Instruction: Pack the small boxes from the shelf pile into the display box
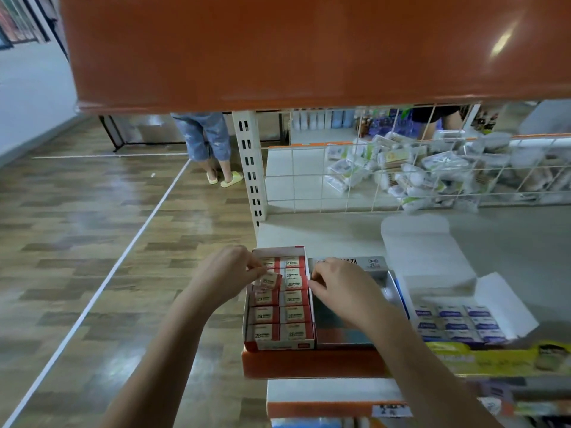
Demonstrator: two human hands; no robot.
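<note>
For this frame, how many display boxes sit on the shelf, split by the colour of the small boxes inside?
Red display box, red-and-white small boxes: 1
Open white display box, blue-and-white small boxes: 1
Silver display box, contents hidden by the right hand: 1
Total: 3

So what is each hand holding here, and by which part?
The left hand pinches a small box at its left end, tilted over the display box. The right hand seems to hold nothing.

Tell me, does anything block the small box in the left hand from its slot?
Nothing visible does: the left hand pinches the tilted small box directly over the display box, among packed boxes.
</note>
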